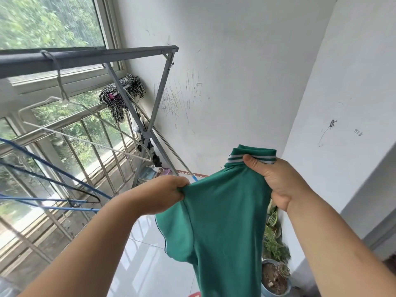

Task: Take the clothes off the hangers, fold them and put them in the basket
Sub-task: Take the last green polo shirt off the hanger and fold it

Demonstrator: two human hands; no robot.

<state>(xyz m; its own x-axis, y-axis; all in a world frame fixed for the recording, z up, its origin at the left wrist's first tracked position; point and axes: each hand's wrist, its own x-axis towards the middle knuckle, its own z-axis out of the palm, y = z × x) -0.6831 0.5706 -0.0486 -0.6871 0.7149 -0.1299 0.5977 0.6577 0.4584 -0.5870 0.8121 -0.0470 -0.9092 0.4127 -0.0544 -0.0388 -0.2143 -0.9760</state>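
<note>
Fingers (182, 186) of the left hand (165, 195) are curled tight on a bunch of cloth at one shoulder of the green polo shirt (218, 228), pinching its left edge. The right hand (276, 183) grips the other shoulder just under the collar (252, 156), thumb laid across the white-striped collar band, other fingers hidden behind the cloth. Shirt is held up in the air between both hands, centre-right of the view, apart from the hangers, body hanging down and running out at the bottom edge. A short sleeve with pale trim droops below the left hand. Left of the hands, blue hangers (42, 168) and a dark hanger (90, 195) sit low at the left edge, all bare. Above them a bare white hanger (70, 116) is hooked on the grey top rail (85, 57) of the drying rack, tilted. Far end of the rack has crossed grey legs; a black-and-white mop head (122, 93) sits up by the window rail just behind them. Barred window (53, 22) fills the left side, green leaves outside. Far white wall (235, 61) has pencil scribbles. Near right, potted plants (274, 249) stand on the glossy pale floor (145, 254), partly hidden by the shirt. A red thing (192, 294) shows at the bottom edge, cannot tell what.
</note>
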